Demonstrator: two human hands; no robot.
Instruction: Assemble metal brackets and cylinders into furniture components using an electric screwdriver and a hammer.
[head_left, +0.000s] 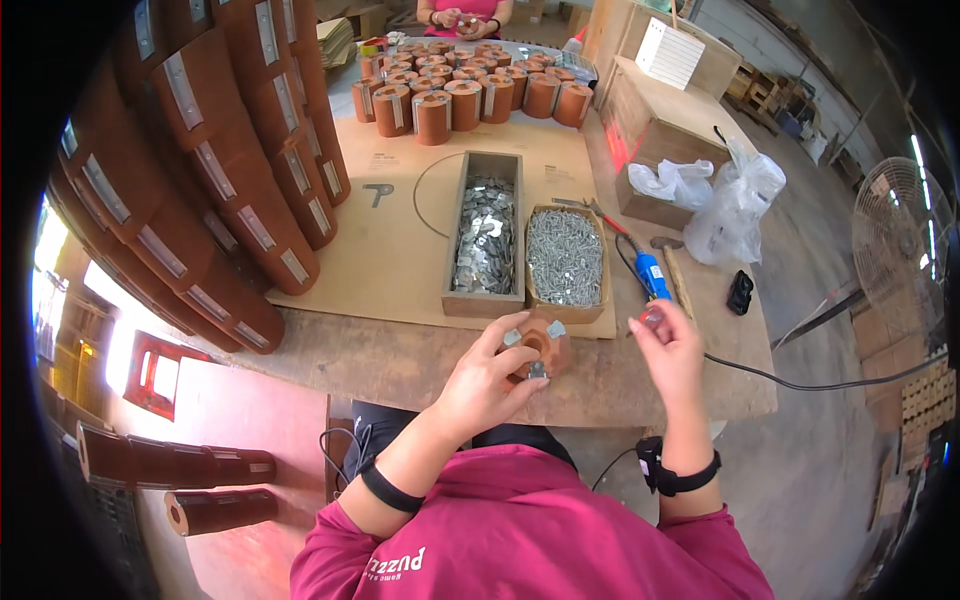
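the left hand (487, 385) gripped a short brown cylinder (537, 347) with metal tabs at the near edge of the counter (420, 355), fingers wrapped around it, its bore facing up toward the camera. the right hand (668, 350) hovered just to the cylinder's right, fingers pinched together on something too small to identify. a tray of metal plates (486, 238) and a tray of nails (565, 258) lay just beyond both hands.

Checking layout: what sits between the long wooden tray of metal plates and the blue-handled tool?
Head view: a shorter wooden box of grey screws lies between tray and tool.
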